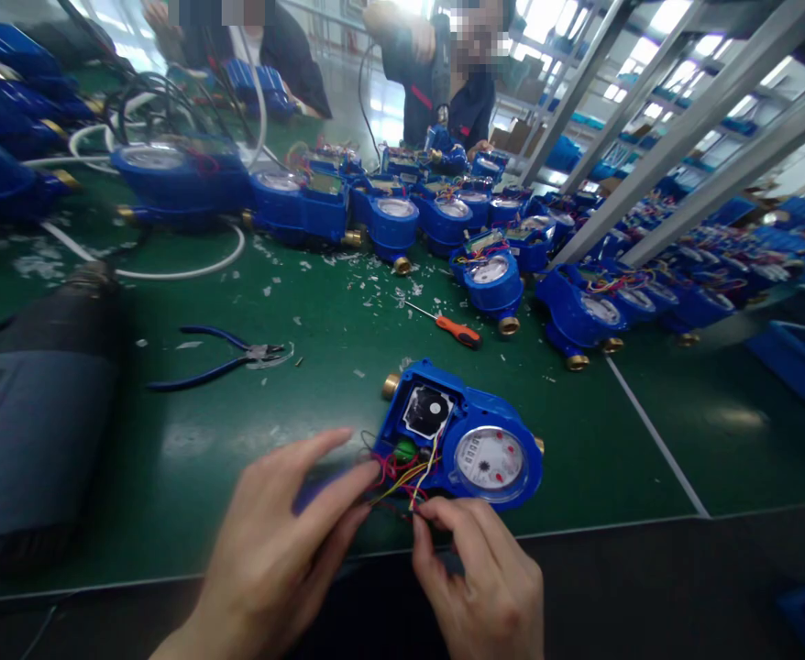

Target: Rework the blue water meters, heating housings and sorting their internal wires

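A blue water meter (468,440) with a round dial lies on the green mat near the front edge. Its electronics bay is uncovered, and red and yellow wires (402,477) spill out of it toward me. My left hand (279,550) reaches in from the left, fingertips touching the wire bundle at the meter's left end. My right hand (485,577) sits just below the meter, thumb and forefinger pinched together on the wires.
Blue-handled pliers (224,357) and an orange-handled screwdriver (454,328) lie on the mat. A dark heat gun (31,412) rests at left. Rows of several blue meters (491,275) fill the back. Two people work at the far side. Plastic scraps litter the mat.
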`<move>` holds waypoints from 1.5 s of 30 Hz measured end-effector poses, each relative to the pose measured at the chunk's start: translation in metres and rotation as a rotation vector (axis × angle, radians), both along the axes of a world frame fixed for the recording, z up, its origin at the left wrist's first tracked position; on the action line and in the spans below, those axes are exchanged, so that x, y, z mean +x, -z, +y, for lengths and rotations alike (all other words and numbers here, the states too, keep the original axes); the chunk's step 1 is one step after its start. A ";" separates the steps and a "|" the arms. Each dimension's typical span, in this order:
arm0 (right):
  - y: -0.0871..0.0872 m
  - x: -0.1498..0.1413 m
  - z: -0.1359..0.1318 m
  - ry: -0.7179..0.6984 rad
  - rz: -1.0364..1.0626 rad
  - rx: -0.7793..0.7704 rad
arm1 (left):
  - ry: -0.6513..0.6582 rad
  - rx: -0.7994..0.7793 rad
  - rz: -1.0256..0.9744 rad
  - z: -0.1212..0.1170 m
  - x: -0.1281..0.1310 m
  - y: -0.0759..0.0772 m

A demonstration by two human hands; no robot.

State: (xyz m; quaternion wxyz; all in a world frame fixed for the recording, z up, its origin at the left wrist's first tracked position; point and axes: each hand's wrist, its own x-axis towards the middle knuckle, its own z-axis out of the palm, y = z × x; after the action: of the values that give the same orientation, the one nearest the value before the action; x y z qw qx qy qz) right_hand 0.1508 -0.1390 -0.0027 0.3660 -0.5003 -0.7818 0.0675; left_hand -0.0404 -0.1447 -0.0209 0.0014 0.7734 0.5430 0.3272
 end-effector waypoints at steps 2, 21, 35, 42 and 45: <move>0.001 -0.001 0.001 0.012 -0.024 0.028 | -0.028 0.071 -0.019 -0.005 0.008 -0.002; 0.014 -0.001 -0.007 0.020 0.150 -0.107 | -0.206 -0.015 -0.116 -0.008 0.050 -0.006; 0.012 0.001 -0.008 -0.002 0.178 -0.106 | -0.166 -0.130 -0.145 -0.004 0.051 -0.013; 0.008 0.003 -0.009 0.006 0.134 -0.137 | -0.183 -0.078 -0.113 -0.005 0.053 -0.009; 0.008 0.003 -0.009 0.009 0.123 -0.167 | -0.190 -0.043 -0.089 -0.005 0.054 -0.007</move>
State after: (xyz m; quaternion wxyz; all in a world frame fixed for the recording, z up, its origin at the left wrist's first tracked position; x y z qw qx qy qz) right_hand 0.1539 -0.1483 -0.0109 0.3706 -0.5273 -0.7474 0.1612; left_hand 0.0135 -0.1501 -0.0138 0.0110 0.7030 0.6200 0.3483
